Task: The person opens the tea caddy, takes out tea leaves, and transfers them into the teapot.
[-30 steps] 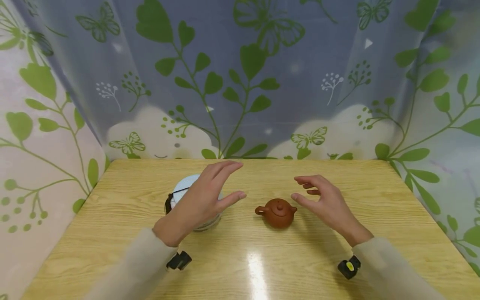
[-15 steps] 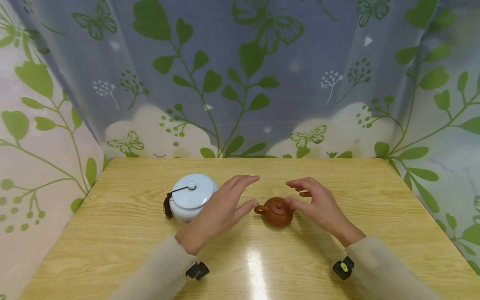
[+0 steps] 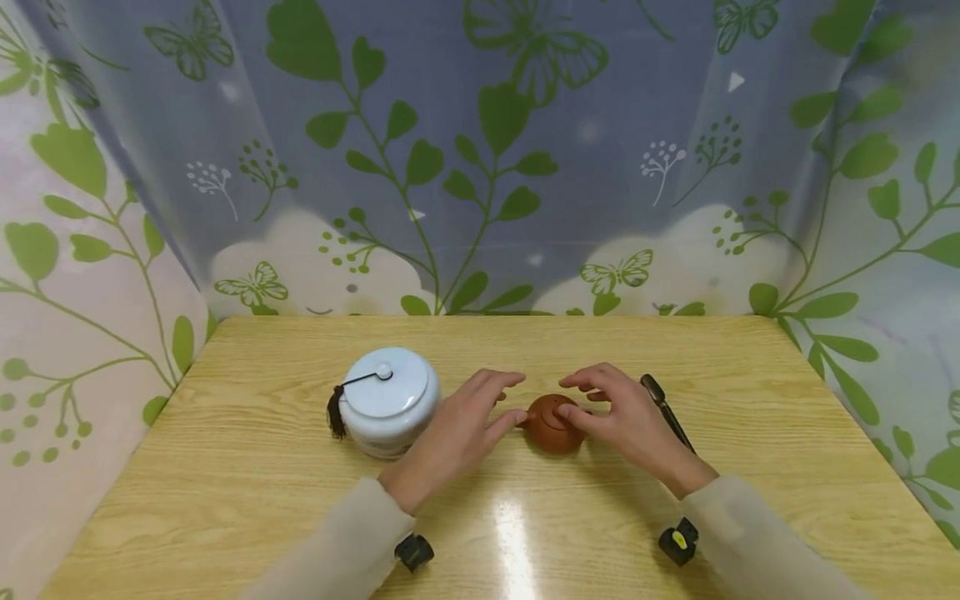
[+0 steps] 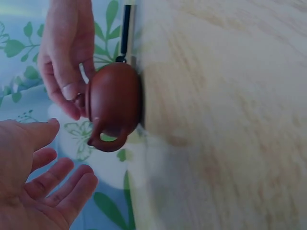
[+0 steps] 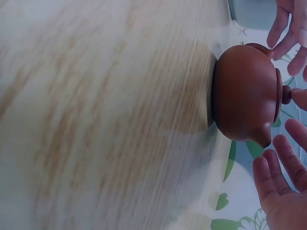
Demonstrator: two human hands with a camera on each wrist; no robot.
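Teapot (image 3: 553,438) between left hand (image 3: 462,423) and right hand (image 3: 633,423)

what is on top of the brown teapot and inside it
A lid with a round knob sits on the brown teapot; the right hand has its thumb at the knob, whether touching is unclear. The inside cannot be seen: the lid covers it.
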